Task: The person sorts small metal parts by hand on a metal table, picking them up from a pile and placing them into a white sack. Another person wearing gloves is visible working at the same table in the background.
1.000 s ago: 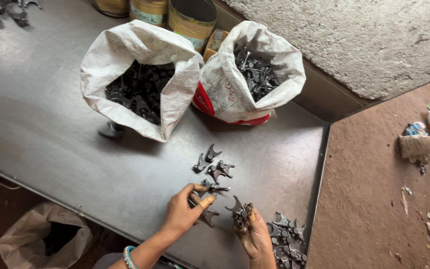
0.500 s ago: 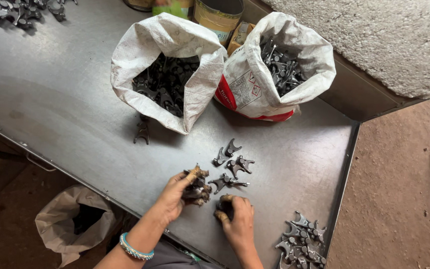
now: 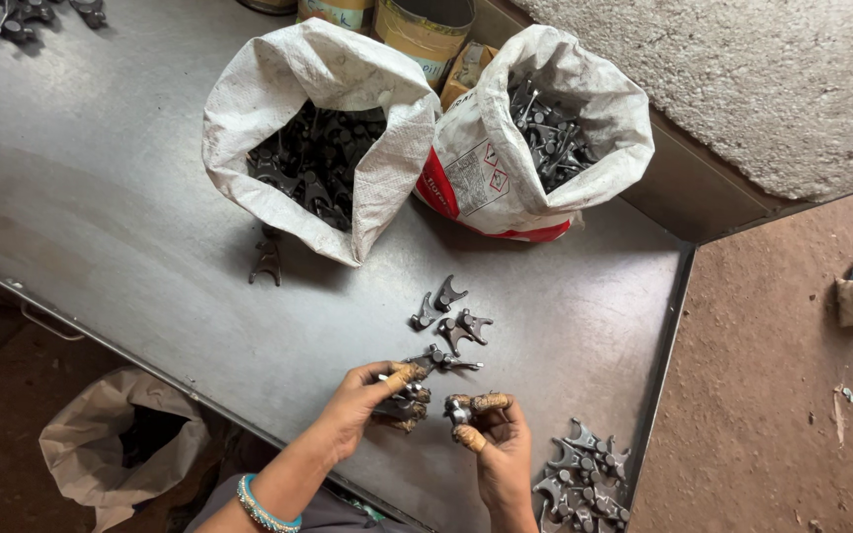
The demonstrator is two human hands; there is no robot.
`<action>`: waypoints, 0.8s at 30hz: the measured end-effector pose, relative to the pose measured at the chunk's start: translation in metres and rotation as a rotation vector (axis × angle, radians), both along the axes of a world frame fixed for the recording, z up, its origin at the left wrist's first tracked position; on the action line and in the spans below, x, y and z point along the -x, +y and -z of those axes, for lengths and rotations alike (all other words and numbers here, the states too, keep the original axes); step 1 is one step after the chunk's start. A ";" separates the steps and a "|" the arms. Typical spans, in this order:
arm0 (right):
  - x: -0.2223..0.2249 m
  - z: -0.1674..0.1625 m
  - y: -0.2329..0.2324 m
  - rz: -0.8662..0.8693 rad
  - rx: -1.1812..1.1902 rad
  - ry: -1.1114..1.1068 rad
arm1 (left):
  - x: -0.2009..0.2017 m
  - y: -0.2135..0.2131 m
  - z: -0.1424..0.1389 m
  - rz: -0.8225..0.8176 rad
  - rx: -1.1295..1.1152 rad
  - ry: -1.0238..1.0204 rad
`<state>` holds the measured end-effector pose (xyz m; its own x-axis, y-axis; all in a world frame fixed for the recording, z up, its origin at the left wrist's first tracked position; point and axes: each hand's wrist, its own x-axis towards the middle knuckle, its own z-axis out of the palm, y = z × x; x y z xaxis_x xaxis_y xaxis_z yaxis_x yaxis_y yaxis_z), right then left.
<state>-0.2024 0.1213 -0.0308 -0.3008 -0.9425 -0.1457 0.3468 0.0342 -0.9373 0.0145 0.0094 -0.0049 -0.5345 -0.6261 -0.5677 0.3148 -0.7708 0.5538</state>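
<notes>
My left hand (image 3: 362, 405) has a tight grip on some dark metal parts (image 3: 399, 405). My right hand (image 3: 491, 444) pinches one small part (image 3: 459, 408), I think, over the table (image 3: 130, 247).

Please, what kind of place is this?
Probably a small metal-parts workshop: a steel worktable, two white sacks filled with dark forged parts, and a pile of parts beside the person's hands, above a bare dirt floor.
</notes>
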 end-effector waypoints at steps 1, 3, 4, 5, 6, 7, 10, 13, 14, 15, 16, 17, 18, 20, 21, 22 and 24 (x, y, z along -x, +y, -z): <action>-0.001 -0.001 -0.001 -0.010 0.002 -0.002 | 0.002 0.001 0.002 0.008 -0.004 -0.015; -0.006 -0.006 -0.005 -0.031 0.006 -0.009 | 0.008 0.008 0.007 0.025 0.055 0.007; -0.010 -0.009 -0.009 -0.061 -0.006 0.086 | 0.009 0.010 0.008 0.035 0.083 0.017; -0.014 -0.013 -0.014 -0.089 -0.017 0.180 | 0.010 0.011 0.010 0.045 -0.002 0.043; -0.018 -0.019 -0.020 -0.116 -0.030 0.275 | 0.011 0.013 0.011 0.055 -0.088 0.069; -0.022 -0.025 -0.026 -0.062 -0.091 0.545 | 0.012 0.014 0.010 0.065 -0.174 0.097; -0.034 -0.041 -0.053 0.021 -0.284 1.186 | 0.011 0.015 0.009 0.003 -0.272 0.168; -0.042 -0.046 -0.067 -0.039 -0.383 1.411 | 0.003 0.010 0.007 -0.030 -0.249 0.128; -0.042 -0.043 -0.066 -0.025 -0.333 1.435 | 0.000 0.008 0.007 -0.021 -0.213 0.102; -0.041 -0.040 -0.064 -0.015 -0.283 1.460 | -0.004 0.006 0.006 -0.015 -0.180 0.077; -0.039 -0.035 -0.059 -0.001 -0.270 1.382 | -0.007 0.004 0.006 -0.009 -0.150 0.051; -0.036 -0.030 -0.053 0.015 -0.262 1.301 | -0.010 0.002 0.006 -0.012 -0.140 0.050; -0.031 -0.024 -0.047 0.035 -0.257 1.219 | -0.013 0.001 0.006 -0.011 -0.130 0.048; -0.017 -0.014 -0.037 0.059 -0.259 0.974 | -0.012 -0.002 0.006 -0.004 -0.125 0.045; -0.011 -0.010 -0.033 0.076 -0.261 0.850 | -0.011 -0.004 0.005 0.006 -0.131 0.039; -0.005 -0.007 -0.029 0.090 -0.189 0.616 | -0.009 -0.005 0.005 0.018 -0.135 0.034; 0.005 -0.004 -0.023 0.112 -0.040 0.155 | -0.003 -0.007 0.003 0.036 -0.138 0.020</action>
